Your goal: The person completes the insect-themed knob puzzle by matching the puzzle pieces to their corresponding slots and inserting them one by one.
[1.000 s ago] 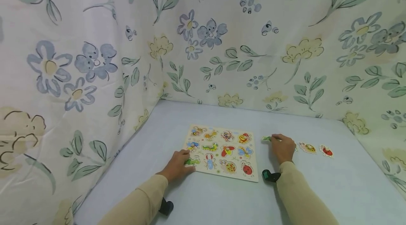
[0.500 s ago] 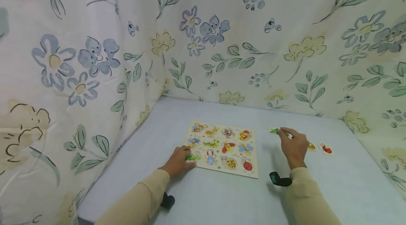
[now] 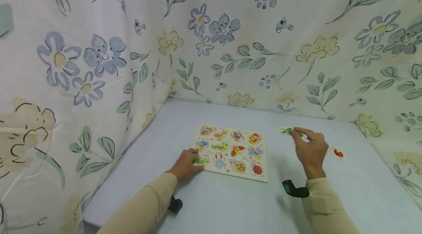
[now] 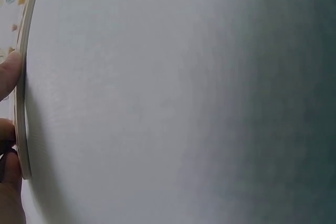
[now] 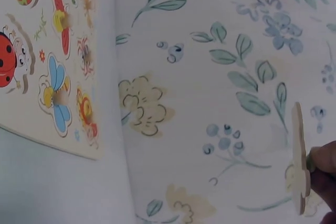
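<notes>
A light wooden puzzle board [image 3: 262, 177] with colourful insect pictures lies on the white table. My left hand [image 3: 186, 163] grips its near left corner, beside a green insect picture [image 3: 202, 160]. The left wrist view has the board's edge [image 4: 21, 103] between the thumb and fingers. Above the table, right of the board, my right hand [image 3: 310, 150] pinches a flat green insect puzzle piece [image 3: 286, 130]. In the right wrist view that piece [image 5: 299, 161] appears edge-on, held from behind by the fingertips.
A ladybird piece [image 3: 337, 153] lies on the table right of my right hand; another piece beside it is mostly hidden. Small knobs stand up from some board pictures, such as the blue-winged insect [image 5: 56, 95]. Floral cloth [image 3: 244, 69] hangs behind and at the left.
My right hand has lifted the green insect piece from the table and moved to the right with it, uncovering, then covering, the pieces there. My left hand keeps its hold on the board.
</notes>
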The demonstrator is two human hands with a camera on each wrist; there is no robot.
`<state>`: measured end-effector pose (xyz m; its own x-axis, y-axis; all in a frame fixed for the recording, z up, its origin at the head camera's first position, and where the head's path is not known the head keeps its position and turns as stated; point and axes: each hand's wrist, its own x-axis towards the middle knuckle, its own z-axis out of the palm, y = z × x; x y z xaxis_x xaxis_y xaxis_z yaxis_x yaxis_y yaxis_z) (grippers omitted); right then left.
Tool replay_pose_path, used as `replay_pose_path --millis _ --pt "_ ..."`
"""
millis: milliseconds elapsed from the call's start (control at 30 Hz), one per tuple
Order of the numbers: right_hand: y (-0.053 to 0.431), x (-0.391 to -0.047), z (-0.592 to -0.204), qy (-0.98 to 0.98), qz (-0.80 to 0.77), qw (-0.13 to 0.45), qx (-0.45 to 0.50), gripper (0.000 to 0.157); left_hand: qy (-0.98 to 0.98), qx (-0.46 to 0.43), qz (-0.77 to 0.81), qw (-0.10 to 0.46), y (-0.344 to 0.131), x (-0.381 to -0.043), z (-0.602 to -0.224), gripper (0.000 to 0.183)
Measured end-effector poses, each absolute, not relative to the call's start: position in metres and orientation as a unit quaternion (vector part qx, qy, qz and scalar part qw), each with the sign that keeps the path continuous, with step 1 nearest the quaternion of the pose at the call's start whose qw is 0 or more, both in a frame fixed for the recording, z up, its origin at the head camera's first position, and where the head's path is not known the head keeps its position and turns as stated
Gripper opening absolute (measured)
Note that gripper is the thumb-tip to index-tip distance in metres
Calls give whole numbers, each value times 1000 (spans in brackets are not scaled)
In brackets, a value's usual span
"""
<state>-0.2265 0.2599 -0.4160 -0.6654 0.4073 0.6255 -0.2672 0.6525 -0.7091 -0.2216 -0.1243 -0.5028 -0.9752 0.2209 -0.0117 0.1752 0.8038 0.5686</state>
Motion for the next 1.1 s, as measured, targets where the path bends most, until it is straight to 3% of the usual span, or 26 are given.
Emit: replay_pose_path --millis 467,1100 --pt "238 -211 -404 -800 423 425 16 14 934 78 342 70 -141 -228 -502 55" --pt "210 -204 -396 -792 436 421 73 11 919 81 385 28 -152 -228 -510 52"
